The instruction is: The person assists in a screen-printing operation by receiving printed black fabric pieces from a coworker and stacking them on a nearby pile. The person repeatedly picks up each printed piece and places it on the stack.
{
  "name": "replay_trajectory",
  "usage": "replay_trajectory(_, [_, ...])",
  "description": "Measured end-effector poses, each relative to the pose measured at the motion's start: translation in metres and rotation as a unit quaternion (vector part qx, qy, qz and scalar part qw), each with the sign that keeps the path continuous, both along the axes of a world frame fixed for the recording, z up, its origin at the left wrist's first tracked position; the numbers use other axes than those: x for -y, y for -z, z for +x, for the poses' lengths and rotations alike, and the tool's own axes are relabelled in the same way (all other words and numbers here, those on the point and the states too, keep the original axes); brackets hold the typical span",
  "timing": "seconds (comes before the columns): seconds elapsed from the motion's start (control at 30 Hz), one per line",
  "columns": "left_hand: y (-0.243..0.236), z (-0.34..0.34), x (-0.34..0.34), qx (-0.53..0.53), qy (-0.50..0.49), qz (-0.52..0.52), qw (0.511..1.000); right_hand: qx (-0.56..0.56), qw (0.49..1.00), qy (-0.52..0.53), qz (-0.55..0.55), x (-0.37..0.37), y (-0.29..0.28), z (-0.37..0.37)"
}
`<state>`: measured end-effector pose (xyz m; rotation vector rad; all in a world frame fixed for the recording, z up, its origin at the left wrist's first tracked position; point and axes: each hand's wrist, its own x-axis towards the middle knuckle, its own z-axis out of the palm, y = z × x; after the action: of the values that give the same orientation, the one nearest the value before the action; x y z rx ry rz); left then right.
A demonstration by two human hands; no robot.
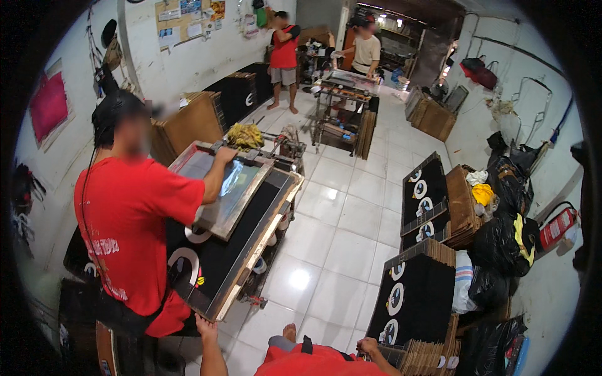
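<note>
At lower left, my left hand (205,327) is closed at the near corner of a long board (248,263) covered in black cloth with round white prints. A co-worker in a red shirt (122,219) leans over that board, one hand on a wooden-framed printing screen (235,182) lying on it. Low on the right, my right hand (369,346) has its fingers curled beside the near edge of a stack of boards (426,357). Black cloth with white eye-like prints (395,297) covers the top board. Whatever the right fingers hold is hidden.
White floor tiles (326,232) run between the two sides. Along the right stand another printed board stack (426,194), black bags (501,244) and a red fire extinguisher (557,227). Two people stand far back near a metal worktable (345,94). A yellow cloth (246,136) lies beyond the screen.
</note>
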<state>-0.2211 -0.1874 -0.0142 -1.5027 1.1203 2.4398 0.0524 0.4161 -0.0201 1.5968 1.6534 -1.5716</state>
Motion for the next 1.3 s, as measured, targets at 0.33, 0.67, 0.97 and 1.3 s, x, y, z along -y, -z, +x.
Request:
replay_trajectory(0.33, [-0.002,-0.011,-0.006,0.022,-0.006,-0.029,0.999,0.015,0.996,-0.087,-0.006,-0.010,-0.002,-0.014])
replay_trajectory(0.67, [-0.014,-0.019,-0.009,0.053,-0.038,-0.025,0.998,-0.074,0.996,-0.037,-0.020,0.006,-0.010,-0.066])
replay_trajectory(0.97, [-0.109,-0.041,-0.024,-0.048,-0.086,-0.119,0.988,-0.241,0.932,-0.228,-0.149,0.207,-0.067,-0.325])
replay_trajectory(1.3, [-0.173,-0.038,-0.039,-0.170,0.017,-0.125,0.977,-0.354,0.701,0.067,-0.616,0.307,-0.094,-0.545])
